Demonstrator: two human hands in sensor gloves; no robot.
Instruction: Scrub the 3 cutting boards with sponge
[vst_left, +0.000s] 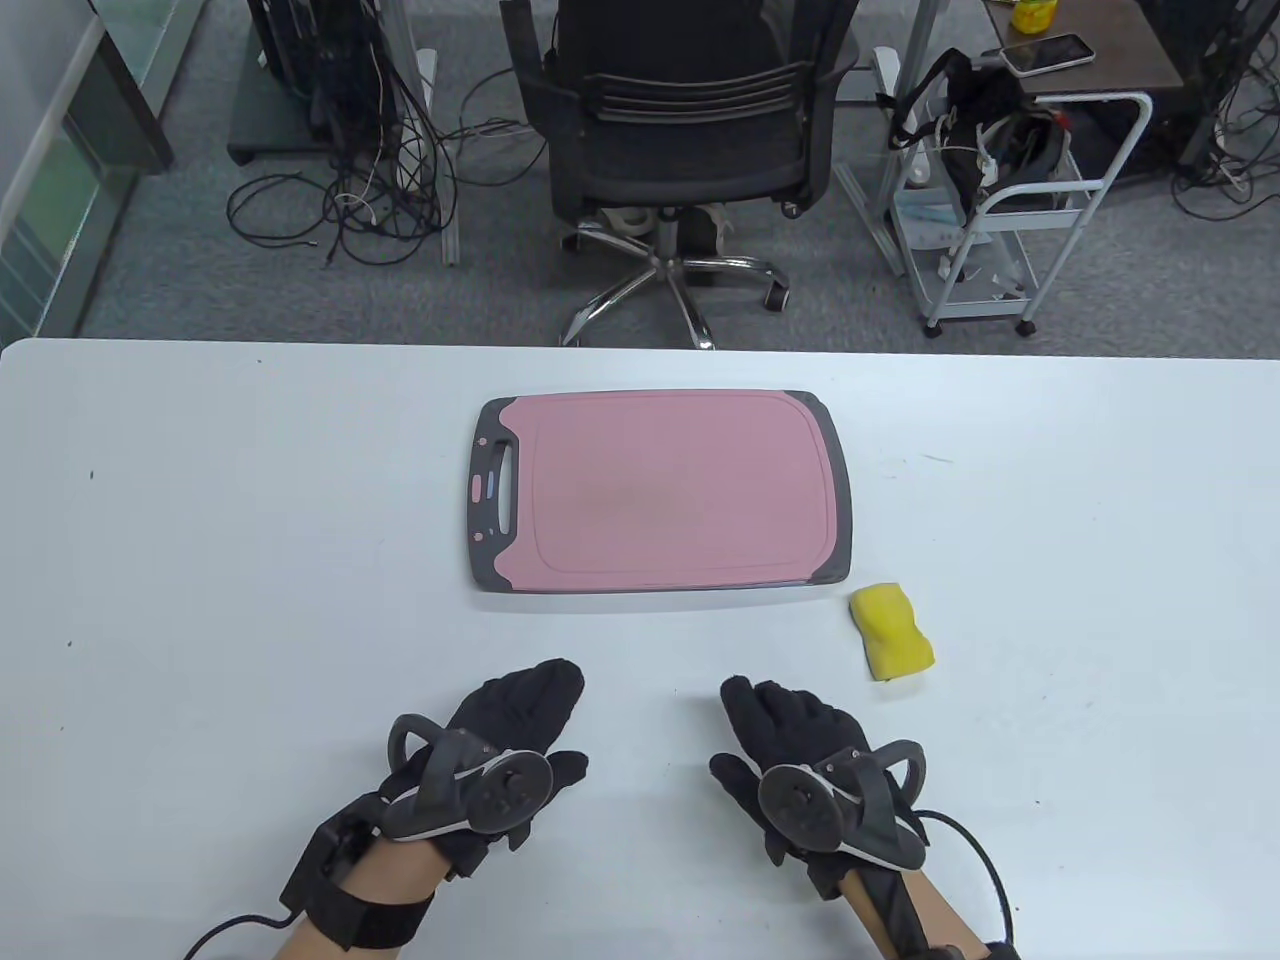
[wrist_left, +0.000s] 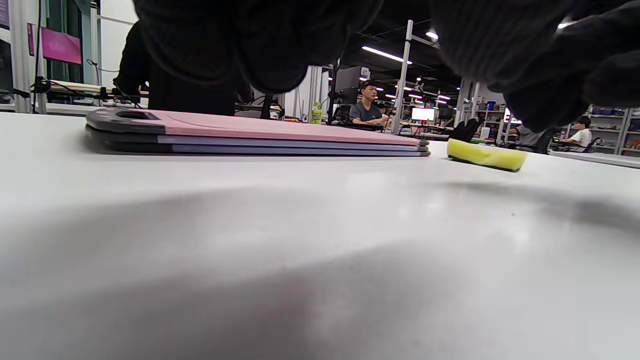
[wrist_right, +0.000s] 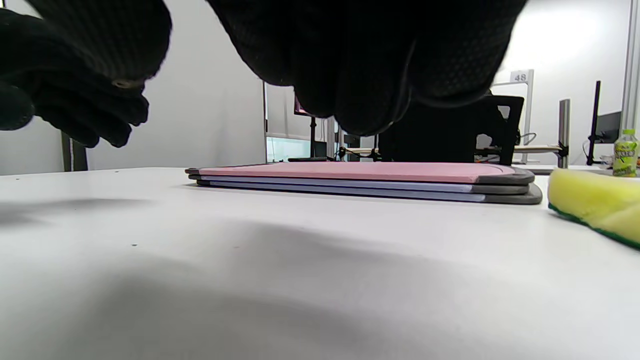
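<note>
Three cutting boards lie stacked in the middle of the table, a pink board (vst_left: 660, 490) with a grey rim and a handle slot at its left on top. The wrist views show two bluish boards (wrist_left: 280, 147) (wrist_right: 350, 187) under the pink board (wrist_left: 280, 129) (wrist_right: 350, 171). A yellow sponge (vst_left: 892, 632) (wrist_left: 486, 154) (wrist_right: 595, 202) with a green underside lies on the table just off the stack's near right corner. My left hand (vst_left: 520, 715) and right hand (vst_left: 780, 715) rest flat on the table in front of the stack, fingers relaxed, holding nothing.
The white table (vst_left: 200, 600) spans the view. Beyond its far edge stand a black office chair (vst_left: 680, 130), a white trolley (vst_left: 1010, 200) at the right and tangled cables (vst_left: 340, 200) at the left.
</note>
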